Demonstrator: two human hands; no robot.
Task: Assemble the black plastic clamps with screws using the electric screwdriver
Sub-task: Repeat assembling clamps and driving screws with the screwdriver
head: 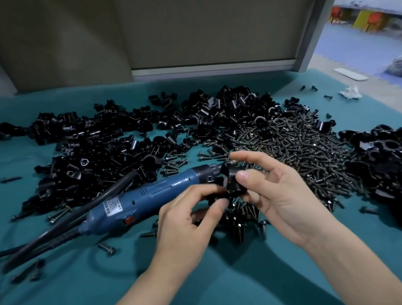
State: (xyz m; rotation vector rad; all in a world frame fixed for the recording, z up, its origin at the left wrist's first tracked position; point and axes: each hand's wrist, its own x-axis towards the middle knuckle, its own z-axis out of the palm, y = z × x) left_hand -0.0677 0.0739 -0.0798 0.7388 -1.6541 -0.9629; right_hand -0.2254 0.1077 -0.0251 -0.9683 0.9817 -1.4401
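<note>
A person's hands meet over a teal cloth strewn with hardware; the right hand curls round a black plastic clamp, thumb on its face, holding it clear of the table, apparently so that its screw hole can be seen; the left hand closes thumb and forefinger on the clamp's lower end, seemingly to seat a mating piece or steady it, though whether a screw sits between those fingers cannot be told; the electric screwdriver lies unheld just beside the left hand, its nose pointing toward the clamp and its cable trailing to the near left, placed, it seems, for a quick pickup; a heap of screws spreads just beyond the right hand, loose clamp parts lie to the left, and a separate black heap sits at the far right, perhaps finished pieces; the step in hand looks like fitting parts together before any driving.
</note>
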